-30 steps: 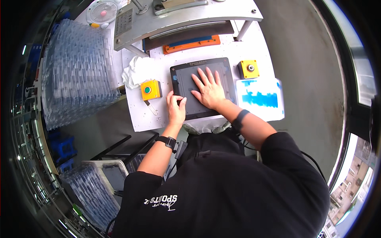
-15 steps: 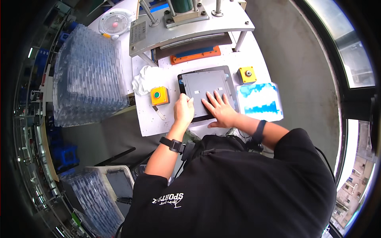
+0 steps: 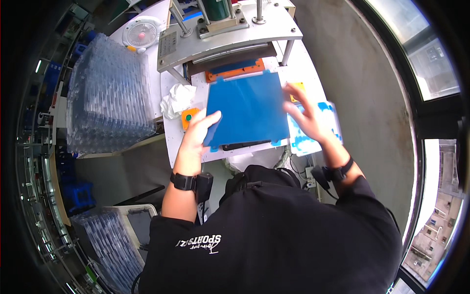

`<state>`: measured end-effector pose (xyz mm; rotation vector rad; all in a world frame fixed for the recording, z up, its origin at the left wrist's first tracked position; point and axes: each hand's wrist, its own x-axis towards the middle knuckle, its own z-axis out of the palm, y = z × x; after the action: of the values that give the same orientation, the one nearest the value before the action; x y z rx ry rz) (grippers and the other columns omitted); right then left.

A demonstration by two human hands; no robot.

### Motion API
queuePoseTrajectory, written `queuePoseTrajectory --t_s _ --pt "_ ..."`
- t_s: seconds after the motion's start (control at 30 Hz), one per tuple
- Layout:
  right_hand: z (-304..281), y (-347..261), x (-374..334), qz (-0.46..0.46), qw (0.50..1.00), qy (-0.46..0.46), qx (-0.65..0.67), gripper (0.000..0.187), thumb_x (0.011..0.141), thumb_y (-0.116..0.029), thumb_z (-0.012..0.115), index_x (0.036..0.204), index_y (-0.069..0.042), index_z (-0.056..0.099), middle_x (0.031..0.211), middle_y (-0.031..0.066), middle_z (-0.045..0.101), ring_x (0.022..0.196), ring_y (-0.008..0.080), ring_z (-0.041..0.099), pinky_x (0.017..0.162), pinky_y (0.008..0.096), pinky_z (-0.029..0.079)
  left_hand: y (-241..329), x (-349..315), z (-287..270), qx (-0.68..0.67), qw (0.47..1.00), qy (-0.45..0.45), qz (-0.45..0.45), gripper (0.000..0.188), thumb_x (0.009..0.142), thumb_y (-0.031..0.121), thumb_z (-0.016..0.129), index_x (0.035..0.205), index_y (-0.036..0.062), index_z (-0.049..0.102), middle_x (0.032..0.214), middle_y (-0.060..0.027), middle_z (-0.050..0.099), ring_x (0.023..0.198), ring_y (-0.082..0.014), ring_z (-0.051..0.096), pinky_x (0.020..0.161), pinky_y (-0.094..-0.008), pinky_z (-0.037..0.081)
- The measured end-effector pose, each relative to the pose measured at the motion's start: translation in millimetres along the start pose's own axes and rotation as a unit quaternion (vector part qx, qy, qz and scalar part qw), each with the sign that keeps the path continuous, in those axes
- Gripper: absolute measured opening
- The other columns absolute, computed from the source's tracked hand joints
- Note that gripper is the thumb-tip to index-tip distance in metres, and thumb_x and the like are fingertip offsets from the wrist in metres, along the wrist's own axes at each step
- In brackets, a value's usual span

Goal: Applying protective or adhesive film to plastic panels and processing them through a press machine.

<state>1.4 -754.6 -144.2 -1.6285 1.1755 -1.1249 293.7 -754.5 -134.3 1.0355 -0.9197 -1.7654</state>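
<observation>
A flat blue panel [image 3: 247, 110] with small tabs along its edges is held up over the worktable, tilted. My left hand [image 3: 198, 128] grips its left edge, thumb on the blue face. Beside the right edge is my right hand [image 3: 309, 113], open with fingers spread and slightly blurred; whether a fingertip touches the panel I cannot tell. Below the panel only a strip of a black plate [image 3: 245, 145] shows. At the back, an orange frame with a blue pad [image 3: 235, 72] sits under the metal press [image 3: 225, 45].
An orange-yellow box with a green button [image 3: 189, 118] stands left of the panel, near a crumpled white cloth [image 3: 177, 100]. Blue-and-white sheets [image 3: 329, 128] lie at the right. Stacked clear plastic trays [image 3: 110, 93] rise at the left, by a small fan [image 3: 141, 34].
The grey panel that lay face up under both hands is no longer visible; a raised blue panel shows there. My left hand moved left onto its edge; my right hand moved right, off the grey surface.
</observation>
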Motion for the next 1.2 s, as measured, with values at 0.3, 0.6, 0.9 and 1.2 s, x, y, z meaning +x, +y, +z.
queuePoseTrajectory --t_s 0.3,0.6,0.9,1.2 --pt "-63.6 -35.8 -16.4 0.16 0.968 -0.047 -0.187 0.015 0.088 -0.007 0.061 0.102 -0.003 0.06 0.095 0.0081 0.063 0.09 0.0163 0.059 0.083 0.0276 0.046 -44.4 44.7 -3.8 -0.211 0.939 -0.088 -0.258 0.027 0.093 0.025 0.054 0.105 0.0006 0.057 0.1 -0.016 0.065 0.09 -0.0311 0.066 0.081 -0.0434 0.054" --pt "-121.5 -3.8 -88.0 0.163 0.929 0.324 0.079 0.035 0.098 -0.016 0.048 0.128 0.003 0.048 0.114 0.0089 0.059 0.1 0.0142 0.057 0.089 0.0275 0.044 -118.3 285.8 -56.9 -0.39 0.868 0.282 -0.121 0.032 0.093 0.014 0.053 0.119 -0.0035 0.044 0.114 -0.0187 0.051 0.109 -0.0309 0.053 0.099 -0.0454 0.044" --pt "-152.1 -1.8 -141.0 0.197 0.882 0.418 0.095 0.021 0.097 -0.014 0.051 0.112 -0.001 0.057 0.105 0.0061 0.063 0.093 0.0116 0.06 0.085 0.0251 0.047 -126.3 319.8 -31.8 -0.371 0.842 0.37 -0.125 0.022 0.096 0.015 0.049 0.112 -0.0005 0.051 0.103 -0.0095 0.058 0.1 -0.0247 0.059 0.098 -0.0434 0.045" --pt "-122.4 -13.7 -29.6 0.034 0.955 0.124 -0.266 0.031 0.084 0.005 0.054 0.114 0.003 0.062 0.102 0.0162 0.067 0.089 0.02 0.065 0.079 0.0279 0.049 -129.1 254.4 -54.5 -0.293 0.887 0.344 -0.092 0.02 0.085 -0.004 0.051 0.104 -0.0009 0.049 0.098 -0.0161 0.054 0.084 -0.0305 0.059 0.083 -0.0521 0.053"
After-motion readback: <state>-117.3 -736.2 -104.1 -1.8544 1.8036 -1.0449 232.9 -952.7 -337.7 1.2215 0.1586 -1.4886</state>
